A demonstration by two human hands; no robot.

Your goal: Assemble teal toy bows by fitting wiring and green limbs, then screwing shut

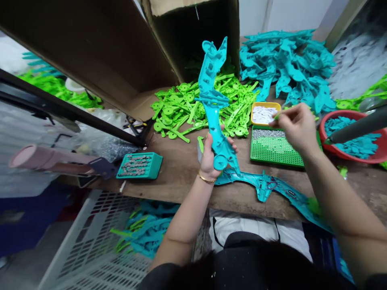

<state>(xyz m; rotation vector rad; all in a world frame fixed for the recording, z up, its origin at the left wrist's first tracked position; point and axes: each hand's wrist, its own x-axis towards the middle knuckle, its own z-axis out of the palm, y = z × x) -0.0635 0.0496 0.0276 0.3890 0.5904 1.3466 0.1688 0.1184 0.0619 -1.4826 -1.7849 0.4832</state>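
Observation:
My left hand [208, 159] is wrapped round the lower part of a long teal plastic shell half [212, 117], held upright over the table with its ribbed inner side showing. My right hand [298, 125] is pinched beside a yellow tray [252, 121] of small white pieces [263, 114]; a small green piece [276, 116] shows at its fingertips. Under that hand lies a green perforated tray [272, 150] with small metal parts [267, 134]. A second teal shell half [250, 177], with thin wires and small parts inside, rests along the table's front edge, partly hidden by my right forearm.
Green plastic levers [181, 108] lie heaped before an open cardboard box [163, 44]. Teal shells [287, 68] are piled at back right, near a red bowl [325, 121] of teal pieces. At left stand a teal screw block [155, 167] and, lower, a white crate [75, 241].

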